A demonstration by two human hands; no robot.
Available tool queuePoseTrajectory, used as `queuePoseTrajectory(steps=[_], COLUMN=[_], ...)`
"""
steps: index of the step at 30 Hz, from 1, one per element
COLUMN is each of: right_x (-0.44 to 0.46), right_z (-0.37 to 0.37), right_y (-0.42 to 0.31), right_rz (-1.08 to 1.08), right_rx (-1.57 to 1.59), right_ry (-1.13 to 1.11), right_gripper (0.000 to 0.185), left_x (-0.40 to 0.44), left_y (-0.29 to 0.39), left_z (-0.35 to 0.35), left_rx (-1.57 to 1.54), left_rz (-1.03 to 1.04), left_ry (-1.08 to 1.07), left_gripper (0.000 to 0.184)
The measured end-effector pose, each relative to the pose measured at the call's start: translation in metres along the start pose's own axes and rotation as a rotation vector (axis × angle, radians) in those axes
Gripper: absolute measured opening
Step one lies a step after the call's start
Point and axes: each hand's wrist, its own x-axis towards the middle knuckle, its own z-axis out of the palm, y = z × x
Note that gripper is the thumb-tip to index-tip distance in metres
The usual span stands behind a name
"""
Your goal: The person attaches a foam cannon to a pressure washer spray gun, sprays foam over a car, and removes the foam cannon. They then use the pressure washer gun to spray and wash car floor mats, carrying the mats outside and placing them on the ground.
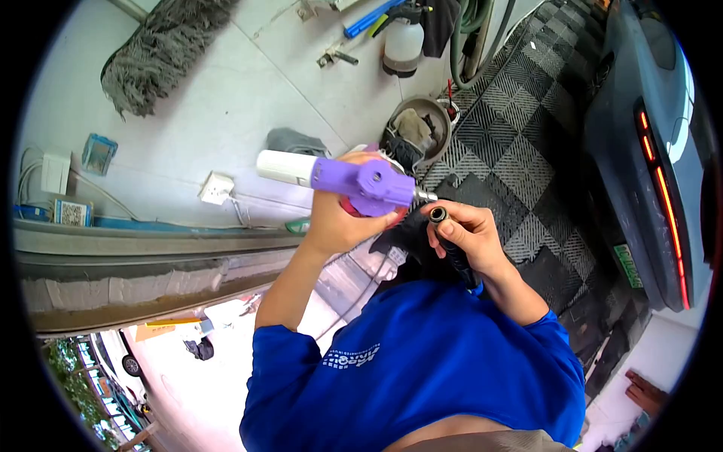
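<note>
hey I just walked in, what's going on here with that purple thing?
A person in a blue shirt has both hands busy. The left hand grips a purple tool with a white cylinder at one end and a metal fitting at the other. The right hand holds a black hose, its open end close to that fitting but not joined to it. A car with red lights lit is nearby.

The only view looks steeply down from the wearer's head, close above the blue short-sleeved cloth shirt (422, 361), facing the bare left hand (343, 218) and bare right hand (467, 233) just beyond it.
</note>
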Motion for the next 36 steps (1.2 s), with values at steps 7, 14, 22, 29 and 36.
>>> queuePoseTrajectory(steps=[7, 14, 22, 29, 36], right_x=[-0.082, -0.17, -0.322, -0.45, -0.502], right_z=[0.029, 0.031, -0.01, -0.033, -0.009], right_y=[0.021, 0.05, 0.088, 0.132, 0.14], right_rz=[-0.014, 0.143, 0.118, 0.031, -0.045], right_rx=[0.016, -0.021, 0.095, 0.096, 0.134], right_ry=[0.054, 0.056, 0.312, 0.589, 0.684], right_gripper=[0.035, 0.035, 0.023, 0.021, 0.024], left_x=[-0.07, -0.081, -0.146, -0.214, -0.247], left_y=[0.024, 0.068, 0.038, 0.01, 0.028], left_z=[0.023, 0.061, 0.215, 0.342, 0.376], left_rx=[0.331, 0.843, 0.707, 0.603, 0.559], left_rz=[0.268, 0.6, 0.607, 0.698, 0.804], left_ry=[-0.146, -0.734, -0.792, -0.917, -1.038], left_gripper=[0.058, 0.036, 0.029, 0.041, 0.051])
